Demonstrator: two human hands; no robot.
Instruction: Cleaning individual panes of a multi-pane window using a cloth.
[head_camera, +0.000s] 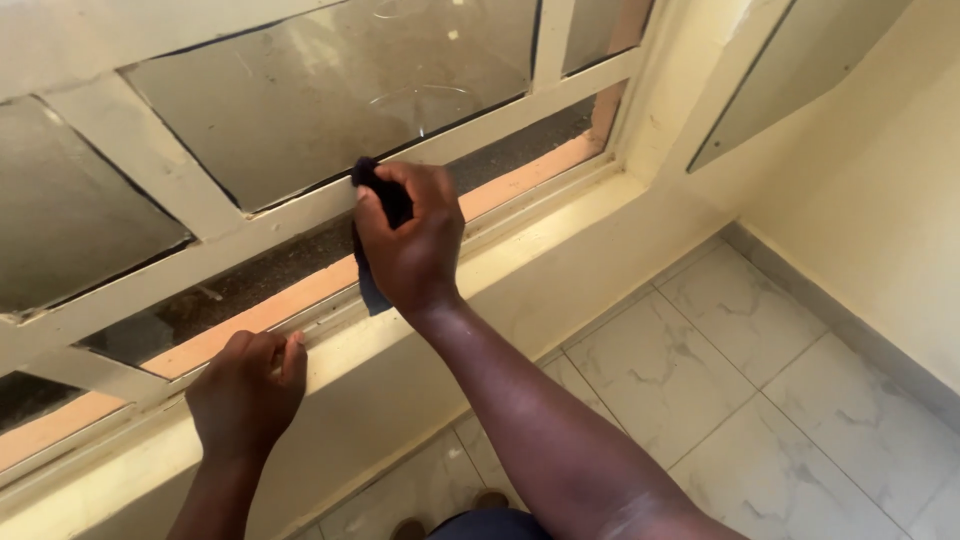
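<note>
My right hand (415, 235) grips a dark blue cloth (372, 290) and presses it against the cream horizontal bar of the window frame (250, 235). Part of the cloth sticks out above my fingers and part hangs below my palm. My left hand (245, 385) rests on the cream window sill (350, 350), fingers curled over its edge, holding nothing loose. The glass panes (320, 90) above are dusty and smeared.
A cream wall runs below the sill down to a floor of pale marbled tiles (740, 400). A second wall meets it at the right, with an open window sash (790, 70) leaning inward at the top right. My feet show at the bottom edge.
</note>
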